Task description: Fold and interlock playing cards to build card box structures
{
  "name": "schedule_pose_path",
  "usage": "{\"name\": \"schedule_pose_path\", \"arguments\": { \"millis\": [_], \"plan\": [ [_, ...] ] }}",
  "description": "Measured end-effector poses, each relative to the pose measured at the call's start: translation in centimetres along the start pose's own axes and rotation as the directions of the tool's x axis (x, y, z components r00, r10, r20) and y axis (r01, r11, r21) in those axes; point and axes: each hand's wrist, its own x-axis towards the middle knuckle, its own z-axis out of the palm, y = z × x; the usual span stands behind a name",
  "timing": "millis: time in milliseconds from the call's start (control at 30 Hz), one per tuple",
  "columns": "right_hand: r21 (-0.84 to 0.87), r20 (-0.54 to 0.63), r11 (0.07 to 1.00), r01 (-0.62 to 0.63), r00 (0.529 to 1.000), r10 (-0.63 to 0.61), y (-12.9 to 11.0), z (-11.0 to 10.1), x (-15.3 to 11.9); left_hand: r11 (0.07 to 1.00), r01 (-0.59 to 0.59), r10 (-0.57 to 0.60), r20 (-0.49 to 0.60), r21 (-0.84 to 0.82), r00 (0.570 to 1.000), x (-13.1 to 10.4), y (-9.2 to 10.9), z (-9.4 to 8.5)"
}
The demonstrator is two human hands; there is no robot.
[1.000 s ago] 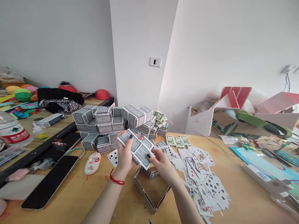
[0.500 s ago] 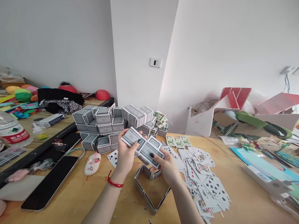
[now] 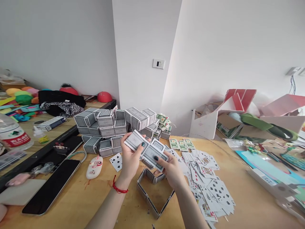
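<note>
My left hand [image 3: 132, 156] pinches a playing card [image 3: 135, 140], its grey patterned back facing up and the thumb on its lower right corner. In my right hand [image 3: 172, 167] is another card [image 3: 154, 156], back up, thumb pressed on it. The two held cards meet or overlap near their inner ends; I cannot tell which. A further card [image 3: 157, 145] shows just behind the right one. Below my hands, on the table, stands a heart-shaped frame [image 3: 147, 198] made of folded cards. A five of spades [image 3: 116, 161] lies left of my left hand.
Stacked boxes folded from cards [image 3: 106, 119] stand at the back. Loose playing cards [image 3: 207, 178] spread to the right, near small green card packs [image 3: 182, 145]. On the left are a mouse [image 3: 94, 167], a phone [image 3: 52, 187] and a bottle [image 3: 14, 135]. A power strip [image 3: 274, 183] lies far right.
My left hand and its card have shifted slightly to the right. The right hand and the heart-shaped frame look almost unchanged.
</note>
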Motion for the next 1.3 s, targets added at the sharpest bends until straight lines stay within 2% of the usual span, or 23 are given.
{"name": "schedule_pose_path", "arguments": {
  "millis": [300, 533, 667, 767, 867, 967, 1067, 1167, 1233, 1300],
  "plan": [
    [0.037, -0.036, 0.999, 0.004, 0.999, -0.003, 0.5, -0.2, 0.3, 0.996, -0.058, 0.054, 0.058, 0.065, 0.997, -0.1, 0.1, -0.2],
    [-0.002, -0.032, 0.998, 0.066, 0.997, -0.066, 0.4, 0.0, 0.1, 0.989, -0.092, 0.086, 0.06, 0.112, 0.995, -0.4, 0.1, 0.0],
    [-0.035, -0.056, 0.997, 0.075, 0.995, -0.077, 0.0, 0.4, -0.1, 0.992, -0.077, 0.076, 0.011, 0.096, 0.997, -0.6, 0.1, 0.5],
    [-0.081, -0.027, 0.994, 0.072, 0.997, -0.075, -0.2, 0.6, -0.2, 0.994, -0.08, 0.085, -0.062, 0.077, 0.994, -0.8, -0.2, 1.0],
    [-0.095, 0.0, 0.993, 0.064, 0.998, -0.065, -0.1, 0.4, -0.1, 0.999, -0.04, 0.042, -0.086, 0.024, 0.995, -0.8, -0.3, 1.2],
    [-0.078, 0.0, 0.995, 0.067, 0.998, -0.067, -0.2, -0.1, 0.0, 0.996, 0.065, -0.067, -0.021, -0.064, 0.998, -0.7, -0.1, 1.0],
    [-0.049, -0.006, 0.997, 0.057, 0.998, -0.058, -0.5, -0.6, 0.0, 0.973, 0.2, -0.186, 0.123, -0.112, 0.975, -0.4, 0.4, 0.4],
    [0.01, 0.022, 1.0, 0.028, 0.999, -0.028, -1.1, -1.1, 0.0, 0.956, 0.278, -0.24, 0.301, -0.092, 0.923, -0.2, 0.8, -0.6],
    [0.05, 0.057, 0.999, -0.003, 0.998, 0.0, -1.3, -1.3, 0.0, 0.949, 0.314, -0.273, 0.409, -0.036, 0.871, -0.1, 0.8, -1.3],
    [0.073, 0.09, 0.997, -0.035, 0.996, 0.028, -1.4, -1.5, 0.0, 0.953, 0.304, -0.275, 0.456, 0.011, 0.846, 0.1, 0.7, -2.0]
  ]
}}
